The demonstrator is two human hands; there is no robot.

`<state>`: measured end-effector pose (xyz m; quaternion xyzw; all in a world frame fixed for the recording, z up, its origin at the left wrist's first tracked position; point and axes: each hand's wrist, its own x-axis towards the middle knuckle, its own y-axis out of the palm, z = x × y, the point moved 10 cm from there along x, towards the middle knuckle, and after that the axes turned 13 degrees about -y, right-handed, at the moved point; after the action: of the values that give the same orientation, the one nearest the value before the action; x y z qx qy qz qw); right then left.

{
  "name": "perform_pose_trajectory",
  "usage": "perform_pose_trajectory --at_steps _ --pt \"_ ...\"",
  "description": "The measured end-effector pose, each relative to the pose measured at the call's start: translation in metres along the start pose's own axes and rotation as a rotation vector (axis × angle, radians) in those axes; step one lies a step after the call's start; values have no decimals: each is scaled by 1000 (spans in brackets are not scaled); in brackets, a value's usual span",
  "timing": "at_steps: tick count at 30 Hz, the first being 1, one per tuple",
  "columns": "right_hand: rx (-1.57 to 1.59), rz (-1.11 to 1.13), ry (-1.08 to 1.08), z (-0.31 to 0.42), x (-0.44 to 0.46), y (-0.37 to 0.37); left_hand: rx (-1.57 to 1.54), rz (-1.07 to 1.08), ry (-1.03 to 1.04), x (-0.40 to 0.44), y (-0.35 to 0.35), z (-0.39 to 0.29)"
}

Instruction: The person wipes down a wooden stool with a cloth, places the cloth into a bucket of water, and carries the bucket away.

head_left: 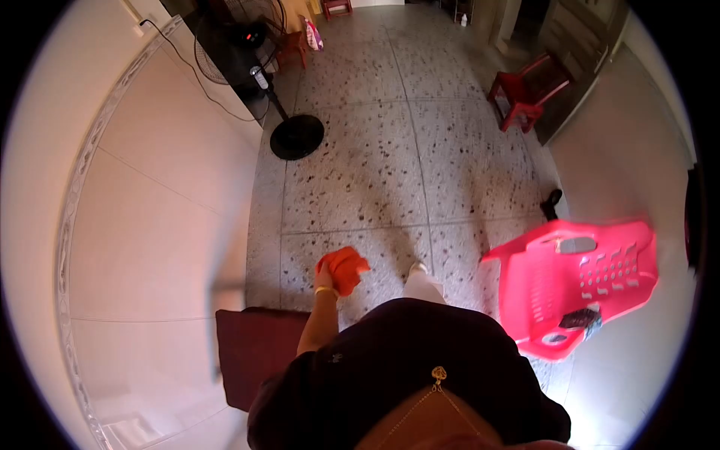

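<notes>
An orange cloth point(346, 270) is bunched up in my left hand point(324, 279), whose fingers are closed on it, partly hidden by its folds. The hand is held out in front of my body, above the speckled floor, with a yellow band around the wrist. Below and behind that arm lies a dark red mat point(259, 352). My right hand does not show; the dark shirt fills the lower middle of the head view.
On the right stands a pink plastic chair point(517, 281) with a dark item on it. A red wooden chair point(517, 94) is farther off by the door. At the left, a fan's round black base point(297, 137) rests on the floor beside the tiled wall point(165, 240).
</notes>
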<state>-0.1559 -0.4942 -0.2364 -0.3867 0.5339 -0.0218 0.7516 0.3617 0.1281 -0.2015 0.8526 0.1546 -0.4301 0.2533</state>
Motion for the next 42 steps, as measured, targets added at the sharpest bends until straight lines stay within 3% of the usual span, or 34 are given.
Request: perform_pose_trajectory --at_steps 1,2,4,5,6,7,8,9,11,14,19,23,25,26,27,28,29,31,32,34,36,39,42 --pt "-40 -50 -32 26 22 -43 -35 -62 -2 13 -11 2" --pt "-96 -91 -79 58 43 -86 156 -302 -42 57 -69 15" --pt "-236 -176 -207 145 84 -175 634 -682 -90 53 -90 -23" --pt "-298 -212 -266 198 105 -222 914 -813 -107 4 -66 -55" --pt "-306 -155 -300 250 121 -261 823 -749 -43 -8 -53 -64" --pt "-317 -224 -485 295 163 -291 625 -780 -45 -4 -61 -60" --pt "-342 -199 -493 352 167 -326 425 -812 -31 -2 -69 -55" --pt "-415 -363 -736 410 195 -354 115 -928 -79 5 -83 -35" --pt "-433 -251 -832 544 190 -406 159 -997 -88 -14 -57 -52" --pt "-258 -331 -1031 696 204 -456 173 -1060 -100 -20 -14 -79" --pt "-261 -195 -1063 848 215 -499 38 -900 -26 96 52 -119" --pt "-548 -123 -1015 837 303 -510 -88 -560 143 210 170 -198" --pt "-487 -238 -989 794 371 -532 -119 -450 172 242 249 -248" --pt "-580 -122 -766 765 401 -540 -106 -422 153 218 313 -287" --pt "-476 -141 -717 745 404 -556 -79 -523 24 246 325 -294" --pt "-557 -201 -737 711 452 -561 89 -562 43 278 341 -316" --pt "-397 -102 -544 692 455 -573 256 -590 67 310 360 -336" --pt "-123 -30 -185 659 442 -600 114 -443 158 374 402 -359" --pt "-110 -22 -157 661 445 -616 186 -535 130 371 427 -379" --pt "-29 -23 -60 664 470 -643 195 -519 155 352 485 -423" --pt "104 -42 83 669 497 -672 287 -587 103 355 518 -452" --pt "98 -78 13 760 537 -732 234 -664 67 434 502 -449" --pt "-28 -48 -249 904 598 -790 330 -807 15 441 519 -481"
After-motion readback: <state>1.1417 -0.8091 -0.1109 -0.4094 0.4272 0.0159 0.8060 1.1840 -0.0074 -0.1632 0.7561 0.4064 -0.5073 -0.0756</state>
